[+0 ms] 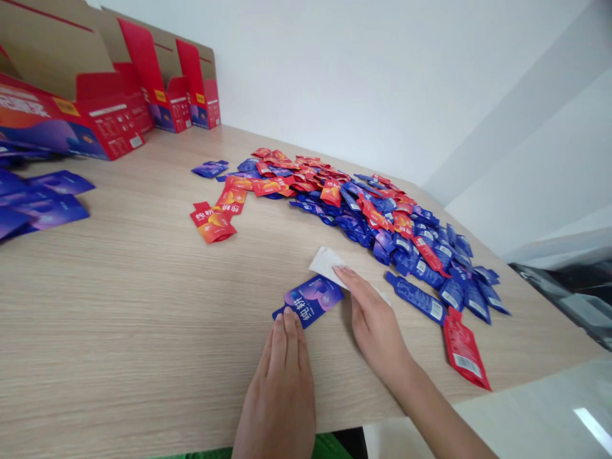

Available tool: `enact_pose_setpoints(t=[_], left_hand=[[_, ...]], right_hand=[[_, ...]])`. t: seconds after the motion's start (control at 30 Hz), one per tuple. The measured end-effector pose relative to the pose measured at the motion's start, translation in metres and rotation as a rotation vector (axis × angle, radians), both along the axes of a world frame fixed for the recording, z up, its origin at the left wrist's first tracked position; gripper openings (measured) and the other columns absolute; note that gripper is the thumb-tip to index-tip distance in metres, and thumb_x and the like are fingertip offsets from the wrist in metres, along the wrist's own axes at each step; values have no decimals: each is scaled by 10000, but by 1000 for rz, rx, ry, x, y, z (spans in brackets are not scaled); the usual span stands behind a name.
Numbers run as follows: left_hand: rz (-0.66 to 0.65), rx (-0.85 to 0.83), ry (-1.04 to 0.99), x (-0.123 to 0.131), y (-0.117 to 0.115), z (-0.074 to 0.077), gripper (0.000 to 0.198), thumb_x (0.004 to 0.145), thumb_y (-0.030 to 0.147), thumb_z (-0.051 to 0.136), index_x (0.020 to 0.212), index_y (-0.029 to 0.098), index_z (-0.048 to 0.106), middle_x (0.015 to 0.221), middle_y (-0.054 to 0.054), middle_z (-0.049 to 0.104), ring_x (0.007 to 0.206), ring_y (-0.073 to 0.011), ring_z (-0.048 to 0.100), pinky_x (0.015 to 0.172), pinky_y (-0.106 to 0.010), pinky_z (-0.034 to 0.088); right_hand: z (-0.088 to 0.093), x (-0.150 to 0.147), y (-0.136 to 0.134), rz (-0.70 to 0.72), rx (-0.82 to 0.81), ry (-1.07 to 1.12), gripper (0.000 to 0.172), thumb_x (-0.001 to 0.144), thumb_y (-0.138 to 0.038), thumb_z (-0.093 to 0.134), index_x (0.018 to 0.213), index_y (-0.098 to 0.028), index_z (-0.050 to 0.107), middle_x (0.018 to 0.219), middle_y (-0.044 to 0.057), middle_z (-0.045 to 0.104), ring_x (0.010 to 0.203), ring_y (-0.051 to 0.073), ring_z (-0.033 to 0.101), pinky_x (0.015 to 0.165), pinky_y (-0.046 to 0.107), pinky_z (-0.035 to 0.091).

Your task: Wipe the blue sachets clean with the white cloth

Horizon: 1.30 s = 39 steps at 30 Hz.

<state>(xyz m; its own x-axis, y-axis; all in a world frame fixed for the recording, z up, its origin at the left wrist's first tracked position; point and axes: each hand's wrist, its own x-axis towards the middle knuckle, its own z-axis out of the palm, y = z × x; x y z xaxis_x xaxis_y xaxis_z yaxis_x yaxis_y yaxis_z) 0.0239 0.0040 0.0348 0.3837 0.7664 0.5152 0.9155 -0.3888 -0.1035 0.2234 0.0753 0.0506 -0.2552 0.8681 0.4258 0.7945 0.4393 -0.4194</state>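
A blue sachet (315, 299) with a purple design lies flat on the wooden table. My left hand (282, 376) rests on its narrow tab end, fingers stretched out flat and side by side. Just above the sachet's other end, my right hand (370, 312) holds a folded white tissue (327, 262), its fingers pressed on top and its thumb hidden. The tissue overlaps the sachet's upper edge. Right of my right hand lie a blue sachet (418, 296) showing its printed back and a red sachet (465, 347).
A long heap of red and blue sachets (354, 204) stretches along the back and right of the table (143, 331). A few red sachets (213, 223) lie apart at centre-left. Blue sachets (52, 201) lie at the left, before open red cartons (108, 121). A white wall (335, 76) stands behind.
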Motion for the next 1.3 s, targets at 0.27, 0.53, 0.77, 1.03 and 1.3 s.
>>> enact_pose_setpoints(t=[0.27, 0.53, 0.77, 1.03, 1.3], left_hand=[[-18, 26, -2, 0, 2, 3, 543, 796, 122, 414, 1203, -41, 735, 1301, -226, 752, 1186, -309, 752, 974, -353, 642], [-29, -25, 6, -1, 0, 4, 563, 831, 118, 424, 1303, -53, 678, 1391, -234, 707, 1259, -313, 714, 1026, -362, 625], [6, -56, -3, 3, 1, 16, 508, 801, 63, 423, 1180, 18, 760, 1160, -196, 807, 1084, -301, 775, 984, -409, 647], [-2, -88, 46, 0, -3, 13, 564, 845, 81, 398, 1323, -50, 667, 1400, -247, 699, 1256, -314, 716, 1042, -378, 616], [-32, -134, 94, -5, -2, 15, 556, 875, 79, 373, 1334, -41, 663, 1429, -237, 682, 1311, -298, 686, 1084, -363, 596]], right_hand=[[-7, -20, -6, 208, -75, -95, 805, 860, 93, 364, 1589, -207, 527, 1628, 88, 552, 1559, 216, 446, 1295, 515, 393], [23, -8, -22, -44, 6, 90, 594, 1029, -48, 407, 1552, -289, 552, 1564, 45, 623, 1475, 200, 561, 1247, 478, 470], [10, -58, -33, 275, -68, -114, 612, 963, 18, 423, 1550, -112, 542, 1590, 120, 591, 1556, 214, 452, 1285, 454, 424], [-2, -1, -14, 99, -102, -196, 709, 944, 42, 380, 1624, -141, 467, 1660, 139, 501, 1585, 225, 403, 1318, 504, 352], [24, 26, -9, -170, -77, -6, 523, 1048, -150, 436, 1544, -232, 581, 1529, 106, 650, 1418, 296, 619, 1223, 582, 473]])
